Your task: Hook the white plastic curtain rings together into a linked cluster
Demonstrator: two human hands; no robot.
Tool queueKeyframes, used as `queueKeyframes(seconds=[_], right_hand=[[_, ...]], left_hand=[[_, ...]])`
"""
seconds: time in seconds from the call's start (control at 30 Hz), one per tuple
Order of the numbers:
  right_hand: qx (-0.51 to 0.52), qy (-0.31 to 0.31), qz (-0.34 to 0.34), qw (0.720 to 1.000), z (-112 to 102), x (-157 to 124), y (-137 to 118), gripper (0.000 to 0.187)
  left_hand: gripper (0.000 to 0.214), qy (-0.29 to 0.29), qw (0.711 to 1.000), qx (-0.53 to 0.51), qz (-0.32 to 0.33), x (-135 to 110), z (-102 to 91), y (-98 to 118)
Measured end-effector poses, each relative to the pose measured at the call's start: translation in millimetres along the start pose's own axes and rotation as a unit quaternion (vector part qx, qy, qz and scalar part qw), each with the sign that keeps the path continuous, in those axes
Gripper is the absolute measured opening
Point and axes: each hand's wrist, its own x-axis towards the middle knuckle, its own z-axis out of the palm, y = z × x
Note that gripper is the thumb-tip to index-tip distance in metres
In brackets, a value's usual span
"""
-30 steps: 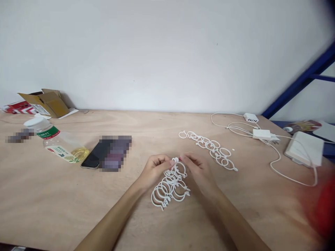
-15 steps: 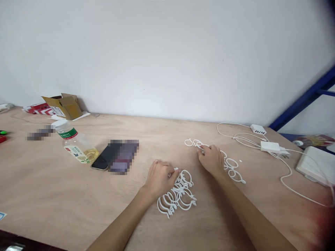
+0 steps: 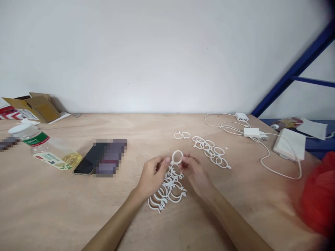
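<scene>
My left hand (image 3: 151, 174) and my right hand (image 3: 194, 170) meet over a wooden table (image 3: 78, 209), both pinching a single white plastic ring (image 3: 177, 157) held upright between their fingertips. Just below the ring hangs a linked cluster of white rings (image 3: 167, 190) that trails onto the table toward me; my left fingers touch its top end. Further away to the right lies a loose row of several white rings (image 3: 211, 151), and a separate pair of rings (image 3: 182, 135) sits beyond it to the left.
A plastic bottle (image 3: 44, 149) lies on its side at left, beside a dark phone (image 3: 87, 162). An open cardboard box (image 3: 32, 106) stands at the back left. White chargers and cables (image 3: 251, 134), a white box (image 3: 290, 144) and something red (image 3: 319, 195) occupy the right side.
My right hand came back from the loose row of rings with one ring and met my left hand. The pair of rings now lies apart from the row.
</scene>
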Motion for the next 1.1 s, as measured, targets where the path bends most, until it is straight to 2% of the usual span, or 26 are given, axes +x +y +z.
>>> queueKeyframes(seconds=[0.1, 0.27, 0.37, 0.5, 0.63, 0.73, 0.8, 0.9, 0.97, 1.03, 1.1], right_hand=[[0.009, -0.053, 0.035, 0.998, 7.4, -9.0, 5.1, 0.013], [-0.01, -0.087, 0.041, 0.995, 2.2, -8.1, 5.2, 0.006], [-0.034, -0.07, 0.029, 0.997, 0.4, -7.7, 0.1, 0.017], [-0.057, -0.068, 0.033, 0.995, 3.1, -9.6, -6.0, 0.03], [-0.073, -0.079, 0.068, 0.992, 2.1, -10.3, -8.1, 0.031], [-0.072, -0.095, 0.094, 0.988, -1.7, -9.1, -9.4, 0.027], [-0.052, -0.09, 0.102, 0.989, -3.5, -8.4, -10.8, 0.026], [0.013, -0.065, 0.116, 0.991, -3.7, -8.0, -12.2, 0.025], [0.066, -0.061, 0.136, 0.987, -3.1, -8.1, -11.6, 0.025], [0.108, -0.075, 0.157, 0.979, -2.5, -8.1, -9.5, 0.025], [0.134, -0.097, 0.174, 0.971, -2.4, -8.0, -6.6, 0.023]], left_hand=[[0.04, -0.024, 0.995, -0.09, -0.038, -0.4, 3.7, 1.5], [0.032, -0.009, 0.978, -0.187, -0.088, 2.2, 3.0, -2.9], [0.028, -0.021, 0.988, -0.143, -0.058, 1.3, 0.8, -1.7], [0.027, -0.039, 0.999, -0.032, 0.007, -4.1, 0.4, 6.9], [0.026, -0.015, 0.995, 0.058, 0.076, -8.7, -0.1, 11.4], [0.02, 0.013, 0.991, 0.082, 0.1, -9.1, 0.0, 8.0], [0.016, 0.057, 0.993, 0.067, 0.083, -8.1, 1.1, 4.9], [0.031, 0.11, 0.994, -0.015, 0.003, -5.0, 3.1, 1.8], [0.034, 0.076, 0.992, -0.091, -0.045, -2.3, 3.5, 0.5], [0.035, 0.018, 0.984, -0.161, -0.072, 0.3, 3.1, -0.5], [0.036, -0.011, 0.975, -0.204, -0.09, 2.2, 2.3, -1.1]])
